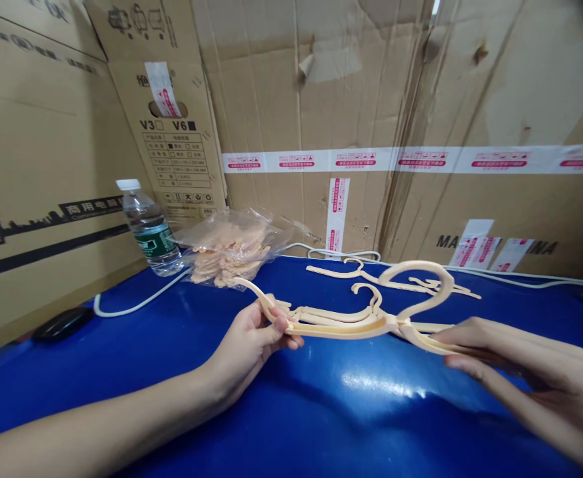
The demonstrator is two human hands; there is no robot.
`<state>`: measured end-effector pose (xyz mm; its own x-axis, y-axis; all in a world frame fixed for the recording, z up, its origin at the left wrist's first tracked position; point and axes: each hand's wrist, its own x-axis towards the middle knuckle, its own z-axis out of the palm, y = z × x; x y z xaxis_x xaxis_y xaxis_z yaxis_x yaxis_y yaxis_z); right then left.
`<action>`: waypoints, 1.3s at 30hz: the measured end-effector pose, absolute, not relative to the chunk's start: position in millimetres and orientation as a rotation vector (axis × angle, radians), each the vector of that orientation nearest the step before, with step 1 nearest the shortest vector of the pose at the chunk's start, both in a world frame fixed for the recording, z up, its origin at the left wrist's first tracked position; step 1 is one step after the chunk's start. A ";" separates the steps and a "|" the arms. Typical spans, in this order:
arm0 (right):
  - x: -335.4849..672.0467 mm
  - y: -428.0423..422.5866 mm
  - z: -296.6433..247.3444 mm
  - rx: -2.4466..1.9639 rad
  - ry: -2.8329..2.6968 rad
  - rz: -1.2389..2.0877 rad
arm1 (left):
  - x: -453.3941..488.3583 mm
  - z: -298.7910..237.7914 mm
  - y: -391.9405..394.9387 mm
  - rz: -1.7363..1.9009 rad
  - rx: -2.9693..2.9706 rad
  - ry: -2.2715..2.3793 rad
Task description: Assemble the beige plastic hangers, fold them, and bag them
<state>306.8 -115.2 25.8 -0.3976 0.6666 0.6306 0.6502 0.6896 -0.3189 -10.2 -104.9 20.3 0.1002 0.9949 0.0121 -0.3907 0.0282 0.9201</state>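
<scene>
A cream plastic clothes hanger (351,325) hangs just above the glossy blue table (321,411), held at both ends. My left hand (254,342) pinches its left arm between thumb and fingers. My right hand (515,372) closes on its right arm, fingers stretched along it. The hook (423,282) curls upward near the middle. More hangers of the same colour (401,282) lie flat on the table just behind the held one.
A clear plastic bag of cream parts (229,249) lies behind my left hand. A water bottle (149,229) stands at the left beside it. A white cable (137,302) and a black object (62,323) lie at the left. Cardboard boxes (351,113) wall off the back.
</scene>
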 end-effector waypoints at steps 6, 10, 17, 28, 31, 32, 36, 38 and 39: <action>303.2 -113.9 25.0 -1.144 -1.998 0.243 | -8.7 21.1 -105.9 1.315 0.899 0.854; 301.2 -111.1 33.7 -1.213 -1.870 0.482 | -9.1 22.5 -105.5 1.297 0.951 0.872; 304.1 -98.8 40.4 -1.199 -1.864 0.664 | -5.3 21.7 -125.4 0.906 1.693 0.925; 305.5 -94.0 15.9 -1.261 -2.310 0.455 | -1.7 16.4 -136.1 0.853 2.268 0.983; 303.6 -94.1 14.7 -1.218 -2.362 0.292 | -6.3 24.8 -132.9 0.676 2.335 1.047; 302.8 -93.9 14.3 -1.204 -2.366 0.249 | -7.4 26.2 -132.6 0.661 2.351 1.061; 301.5 -92.1 13.5 -1.207 -2.364 0.138 | -9.5 24.2 -132.1 0.626 2.455 1.104; 303.2 -90.2 14.2 -1.233 -2.356 0.138 | -10.2 21.7 -131.0 0.587 2.553 1.121; 304.6 -89.0 14.8 -1.253 -2.352 0.145 | -10.8 20.7 -130.1 0.564 2.611 1.129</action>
<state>304.6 -89.0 14.8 -0.4736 0.8067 0.3535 0.7573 0.5779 -0.3041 -10.8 -130.1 20.7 0.6268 0.7374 0.2519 0.6445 -0.6723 0.3642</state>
